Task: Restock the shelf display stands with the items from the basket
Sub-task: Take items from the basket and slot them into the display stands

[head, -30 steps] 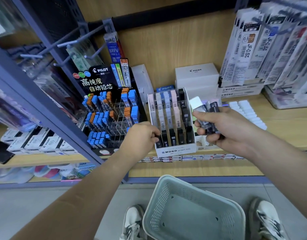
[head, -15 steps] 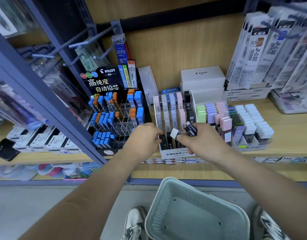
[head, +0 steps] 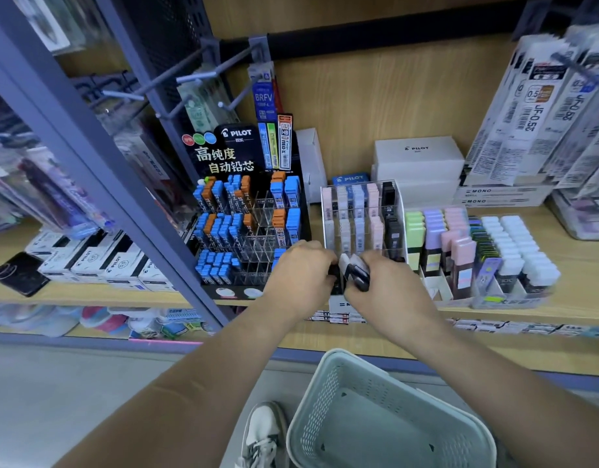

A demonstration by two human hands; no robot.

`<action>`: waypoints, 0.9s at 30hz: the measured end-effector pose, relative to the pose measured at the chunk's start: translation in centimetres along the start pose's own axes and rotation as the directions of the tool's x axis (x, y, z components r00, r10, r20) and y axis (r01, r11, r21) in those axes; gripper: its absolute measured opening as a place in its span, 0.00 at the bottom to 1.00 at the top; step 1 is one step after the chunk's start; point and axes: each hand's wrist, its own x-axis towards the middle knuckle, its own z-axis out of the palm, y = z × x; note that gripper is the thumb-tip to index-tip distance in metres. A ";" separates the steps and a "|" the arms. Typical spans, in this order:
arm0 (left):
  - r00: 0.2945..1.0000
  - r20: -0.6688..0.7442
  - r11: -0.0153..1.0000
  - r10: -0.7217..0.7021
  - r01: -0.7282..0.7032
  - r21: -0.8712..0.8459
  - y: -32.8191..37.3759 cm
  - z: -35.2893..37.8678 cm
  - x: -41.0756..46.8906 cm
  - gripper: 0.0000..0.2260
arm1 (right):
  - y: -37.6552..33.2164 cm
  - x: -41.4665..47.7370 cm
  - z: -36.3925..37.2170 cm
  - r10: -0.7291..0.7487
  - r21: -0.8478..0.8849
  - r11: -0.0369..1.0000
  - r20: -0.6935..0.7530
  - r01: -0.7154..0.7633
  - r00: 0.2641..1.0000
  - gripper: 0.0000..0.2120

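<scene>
"White stand [head: 323,211], front row. Where are the hands?" asks the first inspector.

"Together at its front edge," the second replies. "The right hand [head: 389,285] is clamped round a bunch of black and white cases [head: 354,270]. The left hand [head: 300,268] has its fingers curled against the bunch and appears to pinch one case at its near end. The contact is partly hidden."

"The basket [head: 311,410]?"

"On the floor below the shelf. No stock shows in the part in view, so the remaining cases are judged to be those in the right hand."

"Recommended practice?"

"Draw off one case at a time. Keep the right grip firm so the rest do not spill. Match each case to its column and seat it upright in a free front slot without knocking those behind."

"Change against the earlier record?"

"A second ago the right hand stood off to the right of the stand and covered the pastel rows [head: 433,228]. It has since closed on the left hand, and those rows are now in view. The left hand keeps much the same place at the front row."
</scene>
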 end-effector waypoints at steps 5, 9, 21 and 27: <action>1.000 0.007 1.000 -0.007 0.007 -0.022 0.1 -0.3 -0.1 0.11 | -0.9 -0.3 0.7 0.016 -0.044 0.999 -0.002 -0.016 1.000 0.09; 1.000 0.003 1.000 0.000 0.000 0.006 0.1 -0.6 0.0 0.09 | -0.9 0.0 1.1 0.062 0.088 0.994 -0.009 -0.061 0.998 0.08; 1.000 0.017 1.000 0.003 -0.004 0.014 -0.1 -0.7 0.1 0.13 | -0.1 -0.7 1.9 0.079 0.044 0.996 0.016 -0.079 0.997 0.06; 1.000 0.024 1.000 0.014 -0.014 0.013 -0.2 -0.8 0.0 0.14 | 0.0 -0.9 2.5 0.024 -0.028 0.999 0.052 -0.023 0.998 0.07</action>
